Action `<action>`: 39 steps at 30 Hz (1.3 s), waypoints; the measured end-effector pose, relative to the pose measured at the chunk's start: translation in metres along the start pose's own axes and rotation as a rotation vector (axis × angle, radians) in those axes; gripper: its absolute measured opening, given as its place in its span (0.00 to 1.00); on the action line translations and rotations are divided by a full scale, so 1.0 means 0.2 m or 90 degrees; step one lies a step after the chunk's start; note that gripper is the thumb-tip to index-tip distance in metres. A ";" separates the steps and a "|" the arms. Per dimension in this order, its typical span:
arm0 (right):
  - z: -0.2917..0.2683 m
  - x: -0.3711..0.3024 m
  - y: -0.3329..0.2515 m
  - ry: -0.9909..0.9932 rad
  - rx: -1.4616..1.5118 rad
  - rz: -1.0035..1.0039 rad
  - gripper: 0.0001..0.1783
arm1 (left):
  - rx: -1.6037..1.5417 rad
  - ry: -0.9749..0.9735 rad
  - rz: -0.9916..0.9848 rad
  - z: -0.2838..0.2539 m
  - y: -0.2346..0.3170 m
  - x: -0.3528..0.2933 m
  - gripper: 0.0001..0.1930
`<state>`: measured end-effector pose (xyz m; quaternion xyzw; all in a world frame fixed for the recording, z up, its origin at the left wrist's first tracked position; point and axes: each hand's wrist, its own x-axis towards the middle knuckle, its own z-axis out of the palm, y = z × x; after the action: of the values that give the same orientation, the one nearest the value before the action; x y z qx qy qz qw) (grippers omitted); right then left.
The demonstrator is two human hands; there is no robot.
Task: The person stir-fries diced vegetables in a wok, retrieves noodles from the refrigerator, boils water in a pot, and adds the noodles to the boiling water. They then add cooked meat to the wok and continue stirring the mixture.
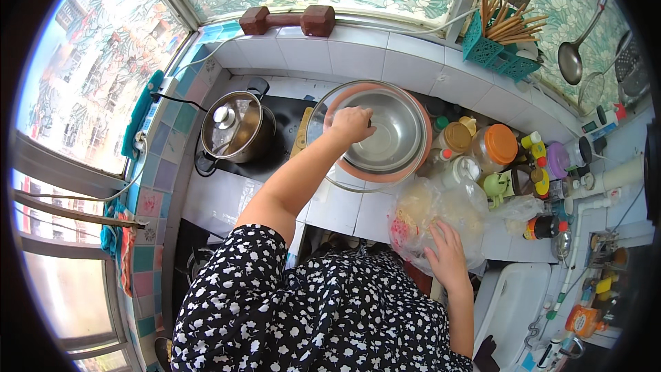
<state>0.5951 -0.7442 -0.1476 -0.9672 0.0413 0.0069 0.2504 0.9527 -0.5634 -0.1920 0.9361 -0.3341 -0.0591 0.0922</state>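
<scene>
My left hand (352, 125) reaches across the counter, its fingers closed on the dark knob of a clear glass lid (318, 118). Under the lid is a shiny steel basin (398, 139), ringed by a pinkish-orange bowl (427, 131); the lid lies off-centre to the left. Whether the lid touches the basin I cannot tell. My right hand (447, 248), fingers spread, rests against a clear plastic bag (469, 213) of pale food with a pink-printed patch. Whatever its palm touches is hidden.
A lidded pot (237, 127) stands on the black cooktop (292, 114) at left. Jars, including an orange-lidded jar (499, 143), crowd the counter's right. A dumbbell (288, 21) and a teal chopstick basket (499, 52) sit on the ledge. At lower right is a white sink (516, 303).
</scene>
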 end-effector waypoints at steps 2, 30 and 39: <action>0.00 -0.01 -0.02 -0.008 -0.002 0.011 0.29 | -0.002 0.007 -0.020 0.02 0.01 -0.01 0.24; 0.05 0.15 -0.14 -0.299 0.062 -0.527 0.21 | -0.206 0.399 -0.300 0.19 0.77 -1.68 0.02; 0.20 -0.36 -0.55 -0.485 0.220 -0.804 0.20 | 0.018 0.596 -0.626 0.06 1.41 -2.82 0.04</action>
<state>0.5322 -0.6233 -0.1265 -0.6845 -0.6097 0.1893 0.3519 0.3440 -0.4198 -0.1159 0.9071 0.2052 0.3217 0.1777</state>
